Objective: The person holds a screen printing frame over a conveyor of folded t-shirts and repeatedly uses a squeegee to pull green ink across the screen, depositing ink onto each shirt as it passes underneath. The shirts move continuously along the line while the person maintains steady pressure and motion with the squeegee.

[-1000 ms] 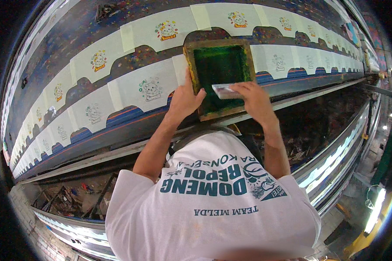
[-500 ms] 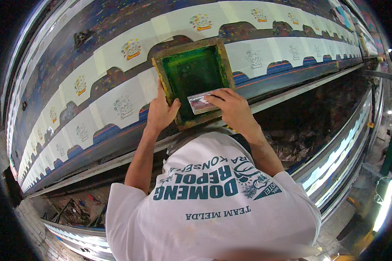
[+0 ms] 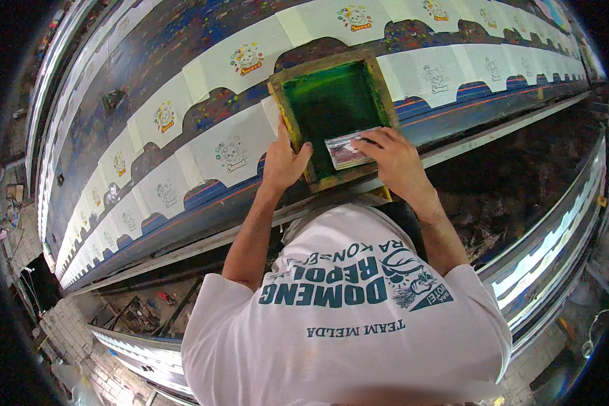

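Observation:
My left hand (image 3: 284, 162) grips the left side of a wooden screen frame (image 3: 388, 95), its index finger along the outer edge and thumb over the rim. The screen's mesh (image 3: 328, 101) is coated dark green. My right hand (image 3: 396, 155) holds a flat, pale squeegee (image 3: 342, 152) inside the lower part of the frame, fingers over its back. The screen lies over a row of white cut pieces (image 3: 230, 152) with faint outline cartoon prints; what is beneath the screen is hidden. The row behind carries coloured cartoon prints (image 3: 247, 61).
The long, paint-speckled printing table (image 3: 162, 47) runs left to right, with pale tape between pieces. A metal rail (image 3: 507, 118) edges its near side. Below are dark cluttered racks (image 3: 494, 176) and another strip-lined table (image 3: 541, 230) at the right. Brick paving (image 3: 118, 358) shows lower left.
Compared with a second ago, the squeegee is tilted flatter, showing more of its face. My left hand keeps its hold on the frame. The whole view has shifted slightly.

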Demonstrator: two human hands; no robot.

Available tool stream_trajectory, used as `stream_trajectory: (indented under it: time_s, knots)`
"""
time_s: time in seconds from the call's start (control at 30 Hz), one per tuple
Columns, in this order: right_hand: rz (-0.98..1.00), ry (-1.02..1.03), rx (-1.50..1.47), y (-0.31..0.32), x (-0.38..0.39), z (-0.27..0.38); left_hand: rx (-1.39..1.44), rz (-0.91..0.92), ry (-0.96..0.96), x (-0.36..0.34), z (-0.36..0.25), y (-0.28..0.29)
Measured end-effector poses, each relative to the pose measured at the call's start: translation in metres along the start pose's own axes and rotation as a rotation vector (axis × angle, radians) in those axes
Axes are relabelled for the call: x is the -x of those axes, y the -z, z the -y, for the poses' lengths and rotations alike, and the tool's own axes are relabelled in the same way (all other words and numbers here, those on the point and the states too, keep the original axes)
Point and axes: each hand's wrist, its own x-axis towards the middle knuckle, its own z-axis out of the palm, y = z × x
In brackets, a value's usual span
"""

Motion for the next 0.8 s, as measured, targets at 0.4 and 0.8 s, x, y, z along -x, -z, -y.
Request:
stream_trajectory:
  time_s: [0.4,0.8]
  knots:
    - [0.05,0.047,0.02,0.009,0.0,-0.013,0.009,-0.01,0.042,-0.005,0.003,-0.009]
    - [0.191,-0.029,-0.033,0.017,-0.016,-0.005,-0.046,-0.035,-0.012,-0.007,0.008,-0.014]
